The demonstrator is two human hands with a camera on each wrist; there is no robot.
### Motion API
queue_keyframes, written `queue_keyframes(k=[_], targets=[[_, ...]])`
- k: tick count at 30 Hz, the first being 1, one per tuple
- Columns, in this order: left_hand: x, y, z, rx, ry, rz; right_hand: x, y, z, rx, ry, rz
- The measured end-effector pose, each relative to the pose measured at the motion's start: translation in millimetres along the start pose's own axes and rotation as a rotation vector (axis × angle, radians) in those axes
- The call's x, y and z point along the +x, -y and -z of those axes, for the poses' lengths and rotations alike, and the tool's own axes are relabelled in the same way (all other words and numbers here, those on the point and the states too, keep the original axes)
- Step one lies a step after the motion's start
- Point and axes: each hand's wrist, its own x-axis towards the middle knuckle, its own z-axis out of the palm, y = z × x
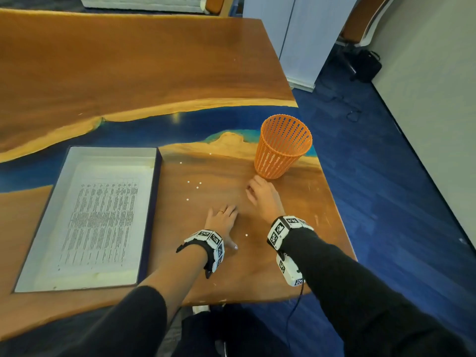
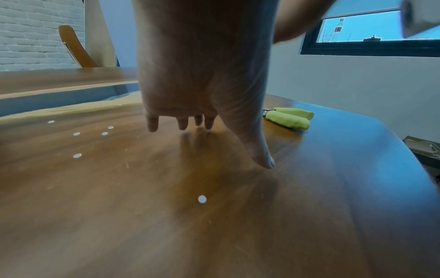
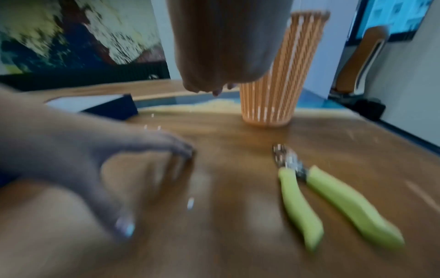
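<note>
Several small white paper dots (image 1: 197, 187) lie scattered on the wooden table (image 1: 128, 60). My left hand (image 1: 222, 217) rests on the table with its fingertips (image 2: 152, 126) and spread thumb (image 2: 264, 161) touching the wood; it holds nothing. One dot (image 2: 202, 199) lies just right of its thumb. My right hand (image 1: 261, 195) hovers low in front of the orange mesh basket (image 1: 283, 148), fingers loosely curled down, with nothing seen in it. Green-handled punch pliers (image 3: 333, 203) lie on the table beneath my right forearm, which hides them in the head view.
A shallow box (image 1: 113, 150) with a printed sheet (image 1: 100, 220) in it lies left of my hands. The table's right edge (image 1: 334, 202) runs close to the basket, with blue carpet beyond. The right wrist view is blurred.
</note>
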Motion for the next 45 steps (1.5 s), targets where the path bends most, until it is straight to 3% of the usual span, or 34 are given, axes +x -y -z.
queue_keyframes(k=[5, 9, 45], targets=[[-5, -6, -11, 0.017, 0.032, 0.018, -53, 2, -31, 0.082, 0.287, -0.194], [-4, -10, -15, 0.012, 0.046, 0.043, -75, 1, -41, 0.120, 0.399, -0.239], [-1, -8, -19, 0.035, 0.071, 0.037, -81, -2, -57, 0.021, 0.387, -0.209]])
